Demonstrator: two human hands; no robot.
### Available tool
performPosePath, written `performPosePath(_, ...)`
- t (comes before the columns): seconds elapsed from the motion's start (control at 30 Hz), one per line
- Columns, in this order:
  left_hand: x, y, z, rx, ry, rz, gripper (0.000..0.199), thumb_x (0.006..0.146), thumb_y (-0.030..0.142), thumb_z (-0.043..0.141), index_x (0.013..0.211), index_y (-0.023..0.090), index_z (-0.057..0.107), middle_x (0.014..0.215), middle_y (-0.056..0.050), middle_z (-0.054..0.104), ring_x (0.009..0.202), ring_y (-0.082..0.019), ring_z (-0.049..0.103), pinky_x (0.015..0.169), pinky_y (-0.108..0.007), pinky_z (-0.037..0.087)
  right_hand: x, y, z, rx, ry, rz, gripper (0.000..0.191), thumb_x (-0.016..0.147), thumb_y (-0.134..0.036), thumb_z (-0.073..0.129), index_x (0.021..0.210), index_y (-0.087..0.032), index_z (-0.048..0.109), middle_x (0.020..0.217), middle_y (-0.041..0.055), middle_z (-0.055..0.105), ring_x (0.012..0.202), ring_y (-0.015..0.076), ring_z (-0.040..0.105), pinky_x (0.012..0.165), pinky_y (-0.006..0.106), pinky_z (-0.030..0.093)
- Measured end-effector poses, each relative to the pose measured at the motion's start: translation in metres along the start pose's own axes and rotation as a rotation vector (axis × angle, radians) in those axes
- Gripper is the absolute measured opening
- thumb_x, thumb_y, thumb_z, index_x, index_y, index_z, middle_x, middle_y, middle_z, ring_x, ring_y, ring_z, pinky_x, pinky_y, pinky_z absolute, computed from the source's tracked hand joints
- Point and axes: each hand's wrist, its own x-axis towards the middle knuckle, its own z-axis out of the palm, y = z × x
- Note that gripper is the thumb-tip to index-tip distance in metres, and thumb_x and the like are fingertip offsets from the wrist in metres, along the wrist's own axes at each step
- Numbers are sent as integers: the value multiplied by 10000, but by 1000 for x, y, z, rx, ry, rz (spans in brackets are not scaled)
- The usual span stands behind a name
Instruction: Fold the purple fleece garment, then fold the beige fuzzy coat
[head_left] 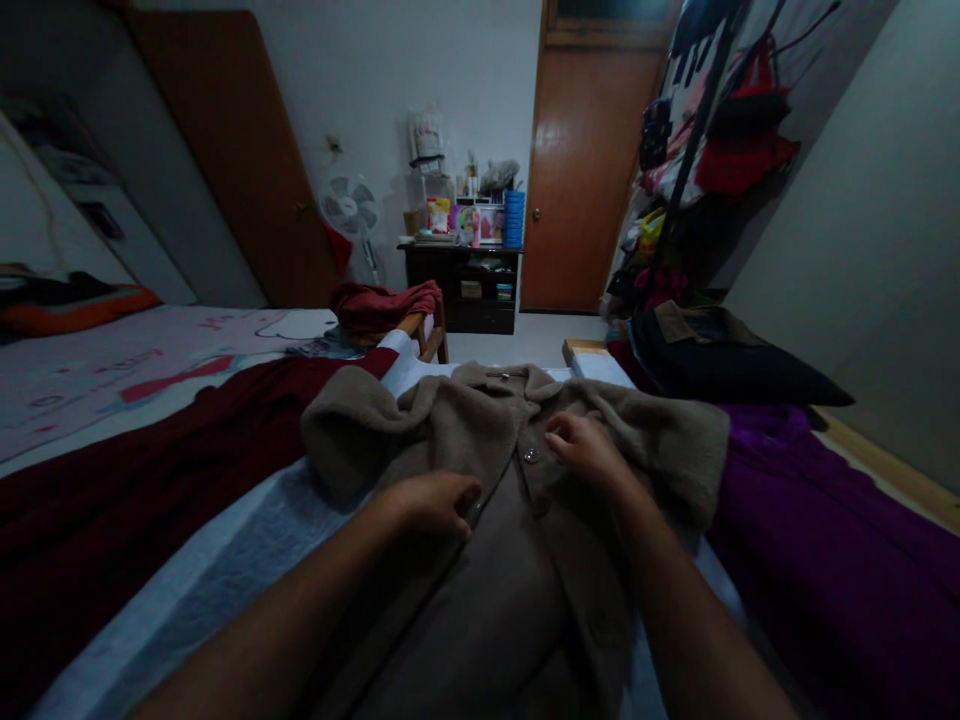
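Note:
A brown fleecy coat (487, 600) lies spread out in front of me, collar at the far end, with its sleeves bent out to both sides. My left hand (439, 503) is closed on the coat's left front edge, thumb and fingers curled beside a small button. On the right front panel, my right hand (589, 448) has its fingers bent together at the cloth, just right of a round shiny button (531, 456). Whatever fold lies inside its fingers is hidden. Between the two front edges, the inside of the coat shows.
Dark red cloth (187, 450) lies to the left, purple cloth (832, 530) to the right. Folded dark clothes (735, 350) are stacked at the right. Beyond stand a wooden chair with a red garment (386, 305), a fan (351, 205), a dark cabinet (457, 300) and a door (577, 170).

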Motion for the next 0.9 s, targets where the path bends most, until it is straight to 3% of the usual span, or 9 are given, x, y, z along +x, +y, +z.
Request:
performPosePath(0.1, -24, -7, 12, 112, 47, -72, 689, 566, 371, 770, 1224, 268, 595, 1245, -93, 643, 1145, -335, 585, 940, -390, 449, -56, -11, 5, -1, -63, -57, 155, 870, -321, 513, 885, -224, 632, 839, 27, 689, 775, 178, 616, 665, 257, 418)
performPosePath(0.2, -40, -17, 15, 136, 190, -118, 505, 641, 327, 698, 1135, 242, 638, 1167, -103, 674, 1109, -333, 602, 924, -388, 444, -106, -16, 9, -76, -148, -28, 139, 832, -343, 560, 902, -238, 617, 872, 28, 673, 809, 191, 611, 672, 265, 405)
performPosePath(0.27, -50, -20, 9, 63, 296, -82, 360, 692, 275, 630, 1049, 237, 656, 1072, -72, 697, 1027, -290, 632, 859, -341, 461, -131, -17, 13, -147, -159, -12, 230, 798, -386, 605, 983, -249, 612, 989, 53, 647, 917, 220, 594, 750, 284, 418)
performPosePath(0.43, -75, -5, -17, -327, 632, 44, 188, 763, 388, 595, 846, 219, 601, 807, 15, 641, 791, -193, 611, 702, -260, 468, -164, -12, 28, -260, -115, -17, 596, 723, -398, 671, 1287, -291, 508, 1269, 90, 516, 1156, 292, 470, 949, 373, 390)
performPosePath(0.5, -82, 5, -26, -469, 792, 68, 222, 762, 423, 604, 824, 212, 573, 768, 29, 604, 738, -170, 581, 664, -245, 459, -170, -10, 36, -282, -76, -11, 636, 715, -324, 658, 1326, -290, 484, 1311, 93, 488, 1181, 301, 448, 978, 392, 377)
performPosePath(0.57, -85, 12, -29, -589, 881, 98, 225, 752, 415, 615, 829, 210, 560, 760, 37, 583, 713, -153, 560, 644, -235, 451, -174, -8, 42, -280, -13, -9, 618, 721, -237, 614, 1325, -274, 491, 1328, 96, 476, 1194, 295, 438, 1004, 385, 364)
performPosePath(0.63, -84, 14, -25, -707, 819, 122, 219, 723, 383, 630, 832, 210, 552, 744, 43, 573, 695, -145, 552, 625, -230, 446, -176, -6, 46, -260, 39, -4, 576, 733, -168, 558, 1302, -246, 513, 1292, 103, 494, 1165, 274, 461, 996, 360, 374)
performPosePath(0.77, -73, 1, -2, -986, 534, 85, 200, 626, 304, 606, 783, 200, 539, 662, 51, 559, 611, -139, 534, 559, -234, 421, -176, 0, 45, -156, 68, -5, 534, 742, -63, 455, 1248, -210, 543, 1162, 98, 542, 1054, 218, 538, 926, 314, 417)
performPosePath(0.9, -67, -14, 17, -1122, 481, 21, 226, 573, 256, 596, 782, 171, 598, 638, 36, 585, 586, -136, 527, 548, -233, 400, -173, -8, 35, -59, 142, -60, 452, 720, -44, 459, 1127, -173, 609, 1075, 95, 571, 1022, 216, 549, 926, 336, 417)
